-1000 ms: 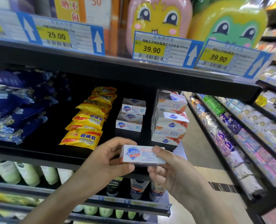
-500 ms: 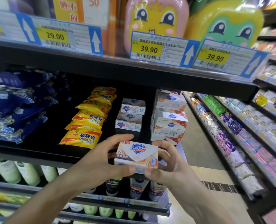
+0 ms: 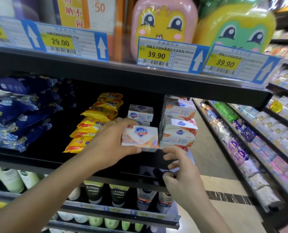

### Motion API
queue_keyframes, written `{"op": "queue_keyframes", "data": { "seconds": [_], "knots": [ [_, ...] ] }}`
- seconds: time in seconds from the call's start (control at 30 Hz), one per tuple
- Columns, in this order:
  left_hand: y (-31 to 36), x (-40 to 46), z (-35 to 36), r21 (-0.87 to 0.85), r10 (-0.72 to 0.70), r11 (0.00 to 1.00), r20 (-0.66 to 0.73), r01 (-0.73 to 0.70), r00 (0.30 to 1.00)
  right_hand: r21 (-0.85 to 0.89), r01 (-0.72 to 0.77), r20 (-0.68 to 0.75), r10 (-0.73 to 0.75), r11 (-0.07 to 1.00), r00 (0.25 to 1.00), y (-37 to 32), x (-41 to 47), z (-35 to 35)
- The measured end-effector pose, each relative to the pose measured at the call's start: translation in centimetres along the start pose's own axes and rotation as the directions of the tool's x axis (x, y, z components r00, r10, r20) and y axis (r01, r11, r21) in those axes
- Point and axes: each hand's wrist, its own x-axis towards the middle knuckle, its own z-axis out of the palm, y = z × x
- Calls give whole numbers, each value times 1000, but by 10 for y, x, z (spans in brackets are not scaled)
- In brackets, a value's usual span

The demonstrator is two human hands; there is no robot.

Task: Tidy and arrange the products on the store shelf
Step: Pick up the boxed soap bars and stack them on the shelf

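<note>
My left hand (image 3: 111, 142) grips a white and orange Safeguard soap box (image 3: 139, 137) with the thumb under it and fingers over its top, holding it over the black middle shelf (image 3: 72, 161). It sits in front of a small stack of matching soap boxes (image 3: 140, 111) and left of a taller stack of soap boxes (image 3: 178, 123) at the shelf's right end. My right hand (image 3: 180, 169) hovers just below and right of the box, fingers loosely curled, holding nothing.
Yellow sulfur soap packs (image 3: 96, 121) lie left of the boxes, and blue packets (image 3: 22, 111) fill the far left. Price tags (image 3: 166, 54) hang on the shelf above. Tubes (image 3: 118, 194) stand on the shelf below. An aisle with stocked shelves (image 3: 251, 140) runs on the right.
The soap box has moved up and forward onto the shelf in my left hand. My right hand has let go of it and dropped slightly back.
</note>
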Motion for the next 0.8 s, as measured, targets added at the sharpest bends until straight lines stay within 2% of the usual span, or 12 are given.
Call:
{"op": "queue_keyframes", "data": {
  "seconds": [0.13, 0.27, 0.4, 0.5, 0.63, 0.8],
  "knots": [
    [0, 41, -1, 264, -59, 963, -5, 59, 998, -119, 46, -32, -50, 992, 998, 12, 4, 15],
    [-6, 71, 2, 407, -140, 907, 51, 107, 989, -146, 117, -51, -126, 982, 991, 21, 2, 21],
    [-11, 88, 9, 380, -132, 921, 98, 85, 986, -91, 129, -47, -133, 988, 990, 25, 2, 19],
    [-16, 92, 17, 424, -80, 905, 74, 41, 994, -77, 137, -35, -140, 988, 990, 26, 0, 18],
    [-21, 96, 21, 398, -48, 917, 61, 19, 997, -79, 129, -36, -132, 988, 991, 27, 0, 18],
    [-24, 99, 24, 437, -41, 899, 46, 17, 998, -58, 119, -51, -122, 991, 991, 27, 0, 19]
  ]
}}
